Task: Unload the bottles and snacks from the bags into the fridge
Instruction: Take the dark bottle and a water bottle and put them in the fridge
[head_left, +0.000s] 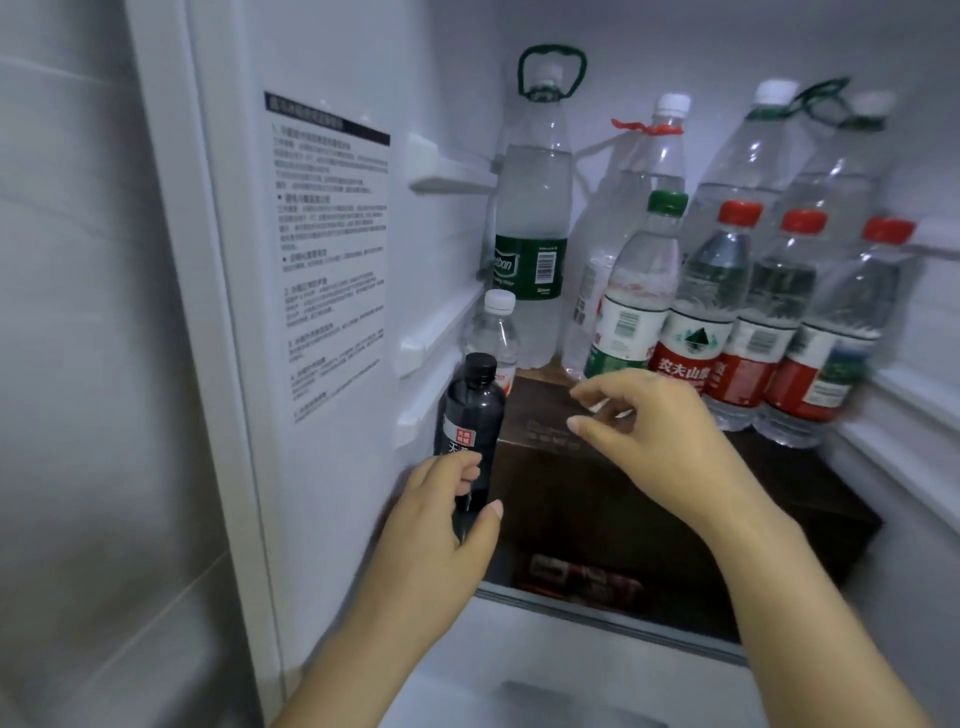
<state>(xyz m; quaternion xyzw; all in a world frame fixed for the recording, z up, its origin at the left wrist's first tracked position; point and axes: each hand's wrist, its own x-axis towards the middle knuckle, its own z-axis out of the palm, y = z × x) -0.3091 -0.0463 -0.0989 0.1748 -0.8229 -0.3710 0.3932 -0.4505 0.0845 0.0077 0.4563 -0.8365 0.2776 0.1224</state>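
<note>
Head view looks into an open fridge (447, 93) where the left hand (441, 514) grips a black bottle (471, 410) round its lower half. Its fingers (467, 472) curl across the front and the thumb presses the side nearest the other hand. The bottle stands upright, black cap on top, close to the fridge's left inner wall and at the left edge of a dark brown box (571, 493). Just above and behind these fingers stands a small clear bottle (494, 332) with a white cap, almost touching the black one.

The right hand (660, 431) hovers over the brown box, fingers loosely bent and spread, holding nothing. Its fingertips (577, 426) point toward the black bottle, with a clear gap between them. Just beyond those fingertips stands a green-capped bottle (639, 291), and to its right, past the knuckles, a row of three red-capped bottles (769, 322) with red labels. Farther back from both hands rise taller clear bottles, among them one with a green label (532, 218) and a green carry loop. Below the right wrist, under the box, lies a blurred red packet (582, 577). Left of the left hand's fingers, a printed sticker (332, 249) covers the fridge wall.
</note>
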